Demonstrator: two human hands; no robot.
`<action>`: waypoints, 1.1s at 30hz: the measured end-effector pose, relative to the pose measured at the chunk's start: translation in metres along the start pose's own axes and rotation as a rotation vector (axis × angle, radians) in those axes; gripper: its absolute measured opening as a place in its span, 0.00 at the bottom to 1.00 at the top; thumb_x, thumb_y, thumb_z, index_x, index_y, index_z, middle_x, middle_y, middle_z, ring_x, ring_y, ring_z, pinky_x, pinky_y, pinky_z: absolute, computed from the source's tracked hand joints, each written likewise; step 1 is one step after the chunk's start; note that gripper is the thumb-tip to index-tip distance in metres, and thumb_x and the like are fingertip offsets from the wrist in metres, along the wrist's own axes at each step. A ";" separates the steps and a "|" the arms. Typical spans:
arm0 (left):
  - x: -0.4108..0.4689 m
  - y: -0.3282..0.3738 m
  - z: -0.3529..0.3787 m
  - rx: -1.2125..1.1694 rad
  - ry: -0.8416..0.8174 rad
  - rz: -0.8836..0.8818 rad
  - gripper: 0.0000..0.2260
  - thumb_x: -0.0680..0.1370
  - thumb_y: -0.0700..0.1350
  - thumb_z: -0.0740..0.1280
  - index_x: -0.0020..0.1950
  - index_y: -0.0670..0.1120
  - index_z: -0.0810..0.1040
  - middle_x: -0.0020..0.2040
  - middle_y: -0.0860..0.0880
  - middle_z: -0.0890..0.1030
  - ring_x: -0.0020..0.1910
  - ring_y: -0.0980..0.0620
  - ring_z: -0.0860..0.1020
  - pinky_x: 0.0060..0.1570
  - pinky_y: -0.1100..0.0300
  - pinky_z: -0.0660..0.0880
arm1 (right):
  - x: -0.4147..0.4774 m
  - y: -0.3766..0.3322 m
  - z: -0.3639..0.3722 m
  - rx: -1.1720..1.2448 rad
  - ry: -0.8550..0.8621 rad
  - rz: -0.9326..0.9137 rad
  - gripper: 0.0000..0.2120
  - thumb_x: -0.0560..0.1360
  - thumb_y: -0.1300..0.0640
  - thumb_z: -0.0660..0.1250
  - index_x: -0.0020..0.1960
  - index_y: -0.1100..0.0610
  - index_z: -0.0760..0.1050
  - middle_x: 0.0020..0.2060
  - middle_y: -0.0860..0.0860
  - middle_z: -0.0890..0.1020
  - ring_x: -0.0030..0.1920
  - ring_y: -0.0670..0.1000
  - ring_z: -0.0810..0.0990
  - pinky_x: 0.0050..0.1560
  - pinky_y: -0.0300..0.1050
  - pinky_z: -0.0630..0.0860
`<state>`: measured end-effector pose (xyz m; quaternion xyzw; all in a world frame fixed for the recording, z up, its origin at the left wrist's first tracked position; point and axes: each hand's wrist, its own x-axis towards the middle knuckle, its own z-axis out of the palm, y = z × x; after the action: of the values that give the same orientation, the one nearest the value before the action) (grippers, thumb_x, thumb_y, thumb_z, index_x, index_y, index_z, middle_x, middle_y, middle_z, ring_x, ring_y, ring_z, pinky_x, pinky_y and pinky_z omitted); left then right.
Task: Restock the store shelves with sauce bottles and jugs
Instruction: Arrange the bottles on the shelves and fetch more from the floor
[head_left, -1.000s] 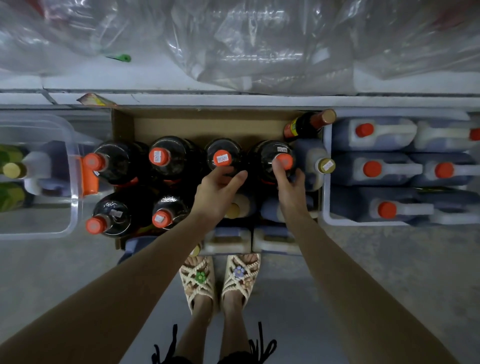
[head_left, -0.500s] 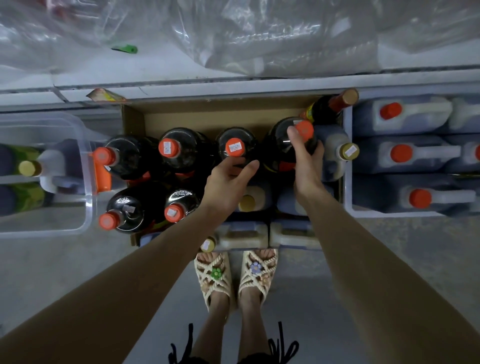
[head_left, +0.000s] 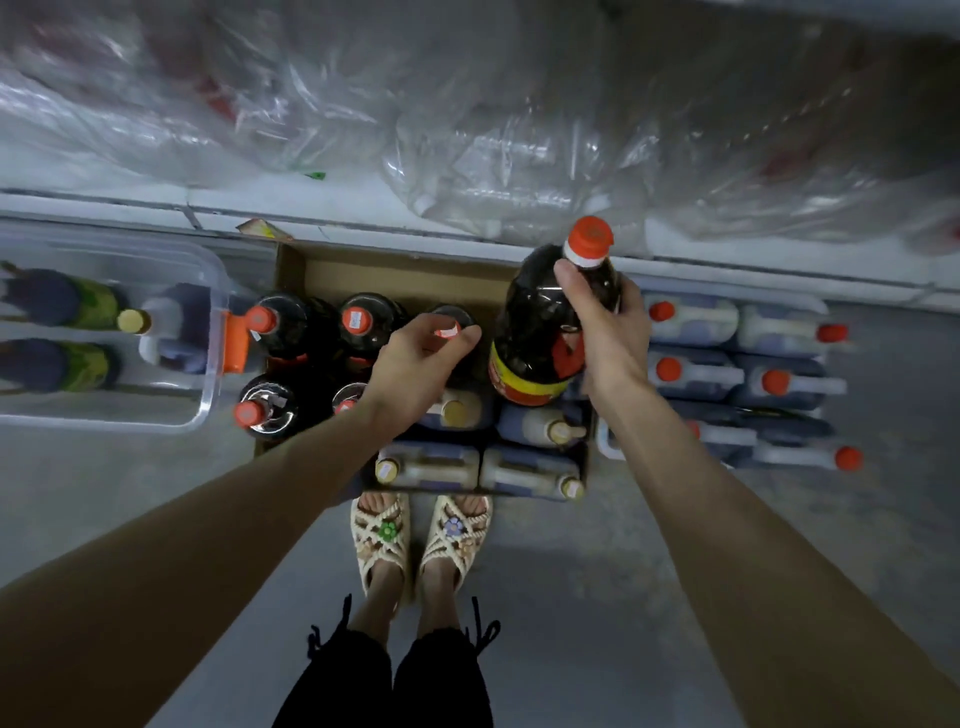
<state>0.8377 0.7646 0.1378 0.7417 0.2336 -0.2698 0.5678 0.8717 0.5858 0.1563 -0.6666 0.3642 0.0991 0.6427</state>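
A cardboard box (head_left: 395, 273) on the floor holds several dark sauce bottles with orange caps (head_left: 280, 327). My right hand (head_left: 608, 322) grips the neck and shoulder of one dark sauce bottle (head_left: 540, 332) with a red and yellow label, lifted above the box's right side. My left hand (head_left: 421, 358) curls round the orange cap of another bottle (head_left: 451, 326) that still stands in the box. Pale jugs with tan caps (head_left: 431, 465) lie at the box's near edge.
A white crate (head_left: 605, 447) at the right is packed with jugs with red caps (head_left: 691, 371). A clear plastic bin (head_left: 208, 374) at the left holds green bottles. Crumpled clear plastic bags (head_left: 519, 130) lie on the white shelf behind. My sandalled feet (head_left: 421, 535) stand on the grey floor.
My right hand has lifted the dark bottle up out of the box's right side. My left hand has closed over the cap of the neighbouring bottle.
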 end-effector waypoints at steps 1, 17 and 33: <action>-0.009 0.012 -0.004 -0.020 -0.001 0.014 0.11 0.76 0.55 0.68 0.54 0.52 0.77 0.46 0.51 0.82 0.44 0.50 0.80 0.40 0.60 0.76 | -0.012 -0.020 -0.003 -0.024 -0.031 -0.013 0.21 0.69 0.51 0.76 0.60 0.52 0.75 0.48 0.45 0.82 0.49 0.43 0.81 0.38 0.29 0.74; -0.218 0.300 -0.120 0.078 -0.264 0.465 0.38 0.63 0.42 0.81 0.70 0.48 0.68 0.62 0.51 0.77 0.59 0.58 0.75 0.56 0.67 0.73 | -0.239 -0.371 -0.031 -0.210 -0.483 -0.367 0.23 0.61 0.44 0.78 0.52 0.53 0.81 0.47 0.50 0.86 0.50 0.51 0.84 0.55 0.55 0.79; -0.391 0.467 -0.273 0.007 0.027 0.801 0.33 0.56 0.48 0.81 0.60 0.49 0.79 0.54 0.54 0.84 0.56 0.56 0.80 0.57 0.55 0.76 | -0.435 -0.583 0.034 -0.288 -0.781 -0.763 0.25 0.65 0.41 0.73 0.54 0.57 0.82 0.46 0.53 0.86 0.42 0.50 0.84 0.40 0.43 0.79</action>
<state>0.8883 0.8983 0.7898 0.7795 -0.0675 -0.0180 0.6225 0.9294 0.7200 0.8703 -0.7458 -0.1849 0.1478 0.6227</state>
